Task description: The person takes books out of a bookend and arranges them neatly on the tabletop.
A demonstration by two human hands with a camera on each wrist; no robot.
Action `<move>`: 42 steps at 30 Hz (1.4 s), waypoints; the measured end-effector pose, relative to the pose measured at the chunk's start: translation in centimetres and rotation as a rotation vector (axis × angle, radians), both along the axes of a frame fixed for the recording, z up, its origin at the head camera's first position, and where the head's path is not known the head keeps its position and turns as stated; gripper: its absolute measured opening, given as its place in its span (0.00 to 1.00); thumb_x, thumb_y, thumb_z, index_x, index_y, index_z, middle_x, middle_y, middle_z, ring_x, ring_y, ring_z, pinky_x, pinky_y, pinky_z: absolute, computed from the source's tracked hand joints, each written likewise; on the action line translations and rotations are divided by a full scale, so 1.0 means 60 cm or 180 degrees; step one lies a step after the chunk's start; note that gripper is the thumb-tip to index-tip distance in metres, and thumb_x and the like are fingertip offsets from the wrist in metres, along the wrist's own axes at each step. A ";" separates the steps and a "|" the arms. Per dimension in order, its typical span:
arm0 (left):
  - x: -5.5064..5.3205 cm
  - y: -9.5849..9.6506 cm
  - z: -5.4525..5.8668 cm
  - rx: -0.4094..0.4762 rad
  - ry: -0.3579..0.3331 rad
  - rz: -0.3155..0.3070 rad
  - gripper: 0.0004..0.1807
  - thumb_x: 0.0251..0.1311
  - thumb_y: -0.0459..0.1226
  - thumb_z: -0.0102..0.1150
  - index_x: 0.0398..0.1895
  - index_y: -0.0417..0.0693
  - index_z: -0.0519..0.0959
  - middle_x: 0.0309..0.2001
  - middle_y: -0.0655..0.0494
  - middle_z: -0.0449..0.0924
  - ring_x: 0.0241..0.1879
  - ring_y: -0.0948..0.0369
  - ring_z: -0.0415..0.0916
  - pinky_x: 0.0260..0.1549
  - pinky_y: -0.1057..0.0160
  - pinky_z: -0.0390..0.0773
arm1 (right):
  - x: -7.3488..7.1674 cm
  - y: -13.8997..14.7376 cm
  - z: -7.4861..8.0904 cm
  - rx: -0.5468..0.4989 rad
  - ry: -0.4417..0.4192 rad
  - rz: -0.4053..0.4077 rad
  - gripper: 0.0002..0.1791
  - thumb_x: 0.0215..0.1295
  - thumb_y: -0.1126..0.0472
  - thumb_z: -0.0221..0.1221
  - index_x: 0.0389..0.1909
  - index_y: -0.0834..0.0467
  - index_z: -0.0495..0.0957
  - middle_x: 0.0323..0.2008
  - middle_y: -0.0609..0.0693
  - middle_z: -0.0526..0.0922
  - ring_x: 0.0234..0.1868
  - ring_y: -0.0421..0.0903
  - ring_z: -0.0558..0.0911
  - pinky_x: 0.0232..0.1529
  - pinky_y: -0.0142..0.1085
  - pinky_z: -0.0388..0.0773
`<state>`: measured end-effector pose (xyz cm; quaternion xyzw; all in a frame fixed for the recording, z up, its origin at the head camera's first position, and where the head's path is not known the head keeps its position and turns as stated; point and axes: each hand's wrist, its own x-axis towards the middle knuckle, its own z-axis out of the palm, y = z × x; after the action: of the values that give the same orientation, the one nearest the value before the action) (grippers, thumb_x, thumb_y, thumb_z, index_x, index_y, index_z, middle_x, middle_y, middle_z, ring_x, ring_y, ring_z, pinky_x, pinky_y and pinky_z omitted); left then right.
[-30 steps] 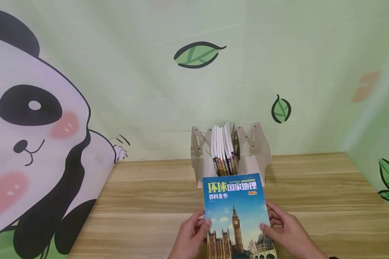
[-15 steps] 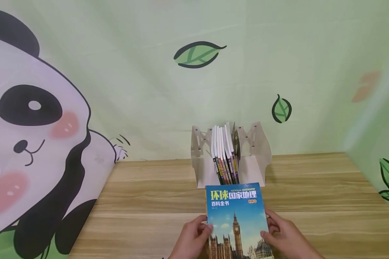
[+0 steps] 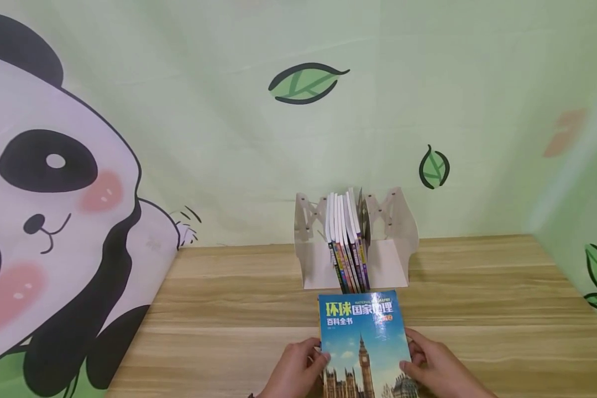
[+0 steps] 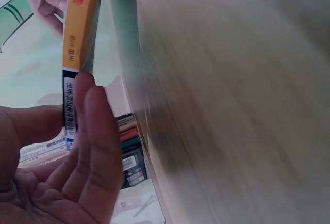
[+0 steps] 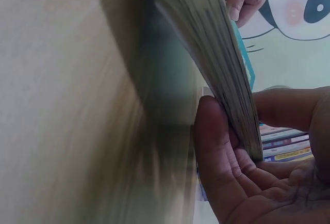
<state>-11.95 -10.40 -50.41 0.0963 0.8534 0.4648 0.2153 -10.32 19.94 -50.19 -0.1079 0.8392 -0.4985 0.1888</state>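
Between both hands is a blue-covered book with a clock tower on its front and Chinese lettering across the top. My left hand grips its left side, thumb on the cover and fingers beneath. In the left wrist view the book's orange spine runs between thumb and fingers. My right hand pinches the opposite side the same way; the right wrist view shows the page edges between thumb and fingers. The book is held above the wooden table, and its lower end is cut off by the head view's bottom edge.
Beyond the book, a light-coloured book rack stands near the back of the wooden table. Several thin books lean upright in its middle. Behind the table hangs a green cloth backdrop printed with a panda and leaves.
Both hands have drawn the book down and nearer to me, away from the rack. More of the standing books' spines now shows. The grip stays the same.
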 end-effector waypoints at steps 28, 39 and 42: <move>-0.006 0.001 -0.011 -0.0195 -0.0243 -0.0088 0.25 0.68 0.44 0.55 0.60 0.34 0.74 0.26 0.57 0.83 0.26 0.61 0.80 0.41 0.53 0.82 | -0.008 0.006 -0.030 -0.0115 0.0004 0.0232 0.37 0.66 0.58 0.62 0.68 0.75 0.60 0.29 0.50 0.75 0.26 0.36 0.73 0.26 0.30 0.74; -0.002 0.002 -0.005 -0.0353 -0.0120 -0.0152 0.24 0.69 0.47 0.54 0.56 0.38 0.78 0.22 0.59 0.78 0.20 0.62 0.69 0.20 0.63 0.67 | -0.009 -0.003 -0.027 0.0512 0.0008 0.0027 0.36 0.64 0.52 0.64 0.64 0.73 0.67 0.23 0.48 0.72 0.22 0.40 0.69 0.21 0.31 0.65; -0.002 0.002 -0.003 -0.0375 -0.0076 -0.0206 0.21 0.69 0.47 0.53 0.54 0.40 0.80 0.23 0.60 0.76 0.20 0.63 0.67 0.17 0.65 0.61 | -0.008 -0.007 -0.022 0.0645 -0.0093 -0.0068 0.38 0.64 0.50 0.63 0.65 0.73 0.66 0.22 0.48 0.72 0.21 0.42 0.69 0.21 0.32 0.64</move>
<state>-12.08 -10.28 -50.58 0.1056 0.8731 0.4076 0.2457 -10.79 19.53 -51.50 -0.0720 0.8835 -0.4146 0.2055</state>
